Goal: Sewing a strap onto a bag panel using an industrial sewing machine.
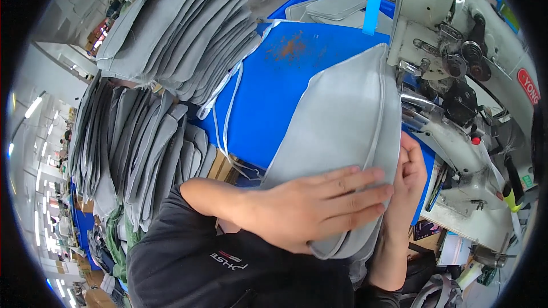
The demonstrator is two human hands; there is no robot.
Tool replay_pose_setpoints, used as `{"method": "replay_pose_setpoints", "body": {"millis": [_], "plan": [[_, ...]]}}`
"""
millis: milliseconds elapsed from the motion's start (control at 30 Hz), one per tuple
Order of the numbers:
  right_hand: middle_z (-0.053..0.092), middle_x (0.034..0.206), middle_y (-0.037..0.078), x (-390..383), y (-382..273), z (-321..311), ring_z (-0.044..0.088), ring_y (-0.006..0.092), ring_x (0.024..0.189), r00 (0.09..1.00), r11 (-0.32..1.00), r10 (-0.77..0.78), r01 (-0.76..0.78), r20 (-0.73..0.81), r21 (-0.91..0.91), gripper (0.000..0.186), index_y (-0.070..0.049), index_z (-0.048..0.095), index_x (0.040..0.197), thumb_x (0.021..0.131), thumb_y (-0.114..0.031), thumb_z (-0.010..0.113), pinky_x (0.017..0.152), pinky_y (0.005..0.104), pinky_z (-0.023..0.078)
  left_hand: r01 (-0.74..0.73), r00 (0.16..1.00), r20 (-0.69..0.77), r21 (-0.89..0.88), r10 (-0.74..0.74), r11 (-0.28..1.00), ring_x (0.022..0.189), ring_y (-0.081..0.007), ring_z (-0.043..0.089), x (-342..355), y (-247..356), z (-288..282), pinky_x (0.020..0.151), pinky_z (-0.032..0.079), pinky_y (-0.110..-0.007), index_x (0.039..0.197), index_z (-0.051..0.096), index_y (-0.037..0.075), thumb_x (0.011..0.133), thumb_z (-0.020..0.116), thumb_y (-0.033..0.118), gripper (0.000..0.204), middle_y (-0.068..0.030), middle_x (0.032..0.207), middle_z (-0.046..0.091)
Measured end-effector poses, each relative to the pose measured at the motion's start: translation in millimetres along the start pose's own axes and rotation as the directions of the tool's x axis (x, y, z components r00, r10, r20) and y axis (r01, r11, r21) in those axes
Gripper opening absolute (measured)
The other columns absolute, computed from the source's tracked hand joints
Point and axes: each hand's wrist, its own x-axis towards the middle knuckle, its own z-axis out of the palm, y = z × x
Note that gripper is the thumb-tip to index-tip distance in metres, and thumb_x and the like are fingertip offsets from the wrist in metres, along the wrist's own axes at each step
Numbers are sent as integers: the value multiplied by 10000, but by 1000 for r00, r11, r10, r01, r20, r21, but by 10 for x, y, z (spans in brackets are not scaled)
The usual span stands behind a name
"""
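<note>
A grey fabric panel point(334, 120) with stitched seams and a curved edge lies over a blue work surface point(251, 120), reaching down toward my body. My left hand point(317, 208) rests across its lower part, fingers stretched out and slightly apart. At the panel's right edge, my right hand point(405, 174) has curled fingers gripping that edge, partly hidden behind the fabric. Immediately right of the panel stands a white industrial sewing machine point(445, 108), its metal foot beside the panel's upper part.
Two tall stacks of grey panels point(171, 28) point(131, 154) stand at the left, white tapes point(228, 131) hanging beside them. A blue bin point(285, 8) with more panels is behind the work surface. A light blue upright bar point(374, 0) stands near the machine head.
</note>
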Motion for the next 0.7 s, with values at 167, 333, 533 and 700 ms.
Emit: {"method": "replay_pose_setpoints", "body": {"millis": [167,333,533,700], "plan": [[667,1172,97,184,17,23,621,106,1024,1000,996,-2,3,-12,87,309,51,503,1274,1031,-140,491,925,233,451,-26,990,-138,11,28,1000,1451,-398,296,42,-177,101,1137,334,-507,1418,451,-5,508,799,268,1013,-186,1561,332],[675,1140,91,389,72,-1,628,104,1003,997,993,-67,70,-38,98,293,50,539,1262,1017,-106,497,903,232,464,-4,982,-190,5,4,1000,1451,-352,319,93,-371,63,1139,336,-493,1419,461,18,530,803,241,979,-150,1551,366],[694,1026,75,538,68,-45,638,93,908,999,999,-4,6,-54,38,242,31,560,1225,994,-15,501,820,213,478,-18,966,-260,-100,-8,995,1423,-367,359,134,-583,-26,1127,360,-484,1412,458,8,597,821,227,919,-153,1540,372],[697,1035,68,328,-5,-61,634,80,921,1000,1000,9,-9,-11,-6,284,27,520,1256,977,53,474,827,209,475,-55,943,-333,-92,21,994,1405,-366,385,170,-617,-12,1108,393,-457,1388,470,2,642,826,209,853,-148,1508,406]]}}
